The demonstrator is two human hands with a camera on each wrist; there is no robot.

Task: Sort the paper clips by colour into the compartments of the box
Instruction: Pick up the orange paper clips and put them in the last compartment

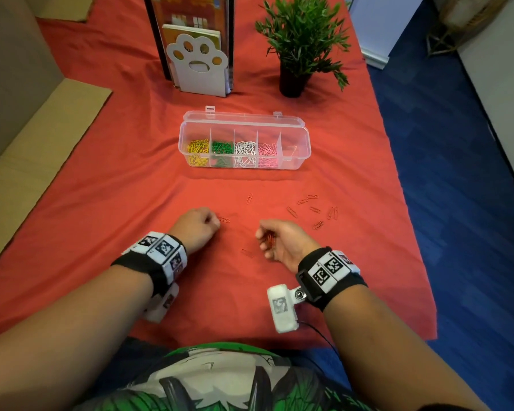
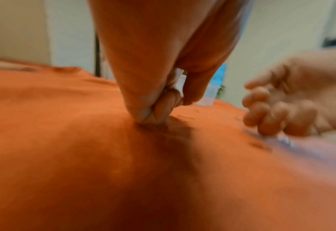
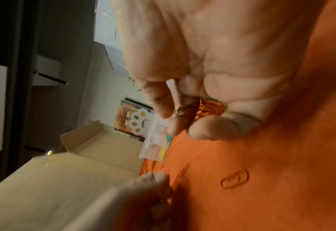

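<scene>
Both hands sit near the front edge of the table (image 1: 101, 179): the left hand (image 1: 196, 225) is curled with its fingertips down on the red cloth beside one red clip (image 1: 224, 219); whether it pinches anything I cannot tell. The right hand (image 1: 282, 240) grasps a bunch of red clips (image 1: 269, 240). Toward the table's back edge stands the clear box (image 1: 244, 143), holding yellow, green, white and pink clips in separate compartments. Loose red clips (image 1: 312, 209) lie between box and right hand.

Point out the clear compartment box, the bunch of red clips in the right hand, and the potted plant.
clear compartment box (image 1: 297, 157), head view, front right wall.
bunch of red clips (image 3: 209, 107), right wrist view, middle of bunch.
potted plant (image 1: 291, 81), head view, black pot.
</scene>
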